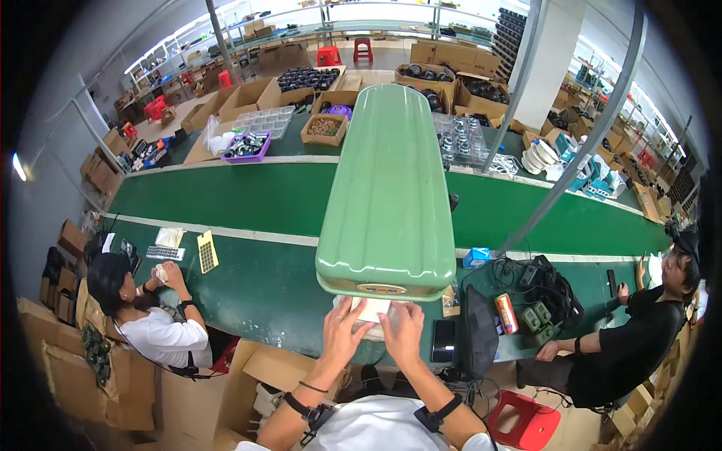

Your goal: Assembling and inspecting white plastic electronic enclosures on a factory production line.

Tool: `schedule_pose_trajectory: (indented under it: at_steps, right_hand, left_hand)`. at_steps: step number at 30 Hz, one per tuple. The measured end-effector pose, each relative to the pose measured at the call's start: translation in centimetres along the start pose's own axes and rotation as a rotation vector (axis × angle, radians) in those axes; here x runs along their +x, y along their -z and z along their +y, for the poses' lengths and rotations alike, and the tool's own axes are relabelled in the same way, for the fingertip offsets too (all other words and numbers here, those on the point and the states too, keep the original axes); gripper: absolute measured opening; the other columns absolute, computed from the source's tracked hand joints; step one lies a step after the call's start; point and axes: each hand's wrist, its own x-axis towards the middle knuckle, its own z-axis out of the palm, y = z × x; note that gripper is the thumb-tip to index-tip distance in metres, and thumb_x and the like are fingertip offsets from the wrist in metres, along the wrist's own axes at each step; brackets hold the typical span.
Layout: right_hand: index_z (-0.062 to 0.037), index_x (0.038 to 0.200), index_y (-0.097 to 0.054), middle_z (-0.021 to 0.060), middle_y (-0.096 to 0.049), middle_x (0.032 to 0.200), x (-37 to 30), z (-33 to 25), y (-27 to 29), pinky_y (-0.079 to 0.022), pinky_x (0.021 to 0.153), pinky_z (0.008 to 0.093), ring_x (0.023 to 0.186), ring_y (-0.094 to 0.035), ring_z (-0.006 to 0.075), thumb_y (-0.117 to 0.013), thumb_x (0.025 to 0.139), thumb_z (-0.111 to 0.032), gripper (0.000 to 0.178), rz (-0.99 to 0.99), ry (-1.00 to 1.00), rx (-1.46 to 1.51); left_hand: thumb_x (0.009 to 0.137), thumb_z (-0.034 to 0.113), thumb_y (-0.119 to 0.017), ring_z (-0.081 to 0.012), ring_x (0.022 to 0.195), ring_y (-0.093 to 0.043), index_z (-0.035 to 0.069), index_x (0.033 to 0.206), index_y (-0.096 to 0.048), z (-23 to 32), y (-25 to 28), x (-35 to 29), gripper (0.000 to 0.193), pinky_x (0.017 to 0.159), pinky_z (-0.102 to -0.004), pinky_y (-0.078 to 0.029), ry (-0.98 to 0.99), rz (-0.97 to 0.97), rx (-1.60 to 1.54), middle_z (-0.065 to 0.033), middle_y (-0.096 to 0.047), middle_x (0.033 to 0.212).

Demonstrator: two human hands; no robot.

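Note:
Both of my hands meet over the near edge of the green work table, just below a long green lamp housing [387, 188] that hides part of what lies beyond. Between them is a small white, flat-sided piece [374, 310], perhaps a box; its kind is not clear. My left hand [344, 331] grips its left side with the fingers curled. My right hand [403, 331] closes on its right side, thumb against the white surface. Something pale lies under the piece, mostly covered by my hands. A black phone [444, 340] rests on the table right of my right hand.
A green conveyor belt [233, 197] runs across beyond the table. Right of me are a dark bag [545, 286], an orange can [506, 313] and a blue box [476, 258]. Co-workers sit at left [162, 323] and right [624, 338]. An open carton [274, 368] stands at lower left.

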Motion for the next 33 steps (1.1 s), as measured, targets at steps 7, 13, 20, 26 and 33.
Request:
schedule_pose_trajectory:
  at_steps: [7,13,20,26,33]
  right_hand:
    - [0.0033,0.127,-0.057,0.0135,-0.064,0.12,9.7,3.1,4.4,-0.051,0.081,0.0325,0.096,-0.062,0.0194,-0.061,0.102,-0.015,0.031,0.284,0.026,0.646]
    - [0.0007,0.103,-0.069,0.0049,-0.069,0.086,20.0,-6.4,14.8,-0.045,0.066,0.026,0.074,-0.058,0.0101,-0.039,0.11,-0.046,0.056,-0.048,-0.226,0.848]
    - [0.0015,0.118,-0.062,0.0103,-0.067,0.114,14.2,-6.8,15.7,-0.049,0.096,0.034,0.108,-0.062,0.0184,-0.059,0.102,-0.021,0.028,-0.12,-0.527,1.258]
    - [-0.0045,0.11,-0.064,0.0118,-0.066,0.1,6.9,-3.0,12.2,-0.051,0.065,0.0345,0.081,-0.062,0.0197,-0.058,0.1,-0.019,0.019,-0.537,-0.711,1.037]
    - [-0.0057,0.114,-0.063,0.0088,-0.065,0.108,6.5,15.2,2.2,-0.054,0.078,0.0362,0.09,-0.062,0.0189,-0.052,0.105,-0.033,0.03,-0.188,-0.321,0.846]
  left_hand:
    - [0.081,0.04,-0.081,-0.0505,0.135,-0.042,0.0,0.141,-0.053,0.2,-0.6,1.4,0.078,0.109,-0.0561,-0.037,-0.001,-0.002,-0.036,-0.03,-0.048,0.143]
    - [0.075,0.037,-0.084,-0.0501,0.133,-0.041,-0.01,0.143,-0.04,0.1,-5.2,2.9,0.093,0.109,-0.0567,-0.035,0.16,0.122,0.019,-0.0318,-0.045,0.142]
    - [0.072,0.037,-0.085,-0.0528,0.134,-0.038,-0.006,0.146,-0.039,-0.7,-6.0,2.1,0.098,0.113,-0.0598,-0.03,0.2,0.167,-0.002,-0.0324,-0.043,0.143]
    - [0.07,0.035,-0.087,-0.0501,0.144,-0.029,-0.011,0.148,-0.035,-1.7,-7.7,1.9,0.104,0.118,-0.0584,-0.024,0.314,0.044,-0.073,-0.0325,-0.036,0.152]
    - [0.069,0.039,-0.088,-0.051,0.145,-0.026,-0.013,0.146,-0.035,-2.3,-8.5,1.2,0.107,0.118,-0.0611,-0.023,0.257,0.055,-0.047,-0.0321,-0.035,0.152]
